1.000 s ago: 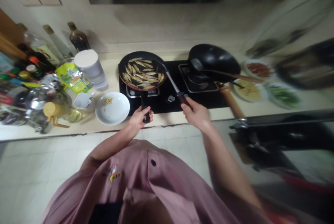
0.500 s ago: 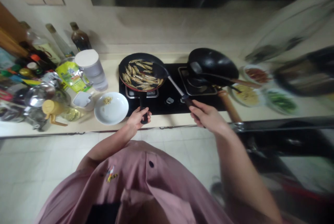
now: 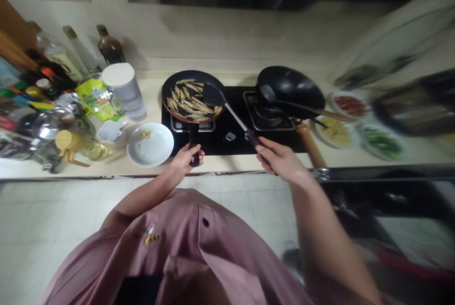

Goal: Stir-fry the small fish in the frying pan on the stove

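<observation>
Clasps the black pan handle (image 3: 193, 133) with the left grip (image 3: 185, 158), close to the front edge of the tabletop (image 3: 152, 93). Grasps the spatula (image 3: 235, 116) by its dark end with the right grip (image 3: 283, 160), farther right along that same front edge. In the frying pan (image 3: 212, 77), over the left burner of the cooktop (image 3: 213, 146) and toward the tabletop's back edge: the small browned fish (image 3: 192, 104), in a loose layer, pointing in mixed directions with many on a slant. Nearer to the fish, the left grip, with the pan handle running almost straight back from the front edge and the fish just beyond. From the right grip, well to the left and ahead, with only the spatula bridging the gap, its long axis slanting from near the front edge back and leftward across the pan's right rim. At the right side of the fish, the broad blade. Cannot tell, dark blade against dark pan, whether touching the nearest fish or just above. Over the right burner, toward the back edge, a tilted wok (image 3: 298, 81); near the front edge, just left of the left grip, a white bowl (image 3: 151, 151) with some pale bits inside.
</observation>
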Demonstrator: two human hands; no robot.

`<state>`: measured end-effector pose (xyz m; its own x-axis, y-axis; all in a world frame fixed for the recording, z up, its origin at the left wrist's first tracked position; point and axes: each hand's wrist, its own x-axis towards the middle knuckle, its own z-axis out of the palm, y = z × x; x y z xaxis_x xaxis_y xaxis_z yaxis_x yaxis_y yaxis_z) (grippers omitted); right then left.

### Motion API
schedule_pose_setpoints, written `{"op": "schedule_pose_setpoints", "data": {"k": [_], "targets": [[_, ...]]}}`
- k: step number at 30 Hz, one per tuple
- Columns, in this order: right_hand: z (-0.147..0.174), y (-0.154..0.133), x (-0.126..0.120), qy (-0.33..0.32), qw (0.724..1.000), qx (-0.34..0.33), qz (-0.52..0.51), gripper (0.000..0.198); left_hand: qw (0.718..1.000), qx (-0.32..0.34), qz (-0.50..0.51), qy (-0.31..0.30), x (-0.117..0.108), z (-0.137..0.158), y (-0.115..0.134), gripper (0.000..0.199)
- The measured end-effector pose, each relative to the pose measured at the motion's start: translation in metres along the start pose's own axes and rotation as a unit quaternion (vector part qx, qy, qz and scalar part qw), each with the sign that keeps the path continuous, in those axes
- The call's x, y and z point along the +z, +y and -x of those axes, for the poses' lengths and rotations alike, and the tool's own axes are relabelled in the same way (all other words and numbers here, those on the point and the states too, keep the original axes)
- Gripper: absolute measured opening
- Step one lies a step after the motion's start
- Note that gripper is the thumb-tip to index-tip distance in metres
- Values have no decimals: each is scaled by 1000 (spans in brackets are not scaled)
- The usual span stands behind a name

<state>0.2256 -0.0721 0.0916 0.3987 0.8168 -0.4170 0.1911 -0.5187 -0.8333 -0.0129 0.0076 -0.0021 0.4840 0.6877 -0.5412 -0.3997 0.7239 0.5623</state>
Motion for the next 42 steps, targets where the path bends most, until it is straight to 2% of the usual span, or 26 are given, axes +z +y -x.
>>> {"op": "schedule_pose_setpoints", "data": {"k": [6,10,15,22,28,32,38,42], "targets": [[2,1,-2,7,1000,-8,-1,67,1000,-6,11,17,6,4,2,22],[3,-1,3,-11,1000,5,-13,67,1000,-6,13,20,8,6,2,19],[-2,-3,11,-26,1000,3,-13,68,1000,2,13,15,7,6,1,20],[-28,0,13,2,999,-26,-37,65,1000,2,13,21,8,6,1,20],[-24,7,8,-9,999,-18,-43,68,1000,-2,11,16,7,5,0,23],[-26,9,7,-11,997,-4,-70,58,1000,2,12,15,6,5,-1,25],[-34,3,3,-106,970,85,-201,31,1000,-5,9,13,6,5,0,24],[-33,1,-1,-121,957,118,-237,25,1000,-7,9,12,7,6,0,24]]}}
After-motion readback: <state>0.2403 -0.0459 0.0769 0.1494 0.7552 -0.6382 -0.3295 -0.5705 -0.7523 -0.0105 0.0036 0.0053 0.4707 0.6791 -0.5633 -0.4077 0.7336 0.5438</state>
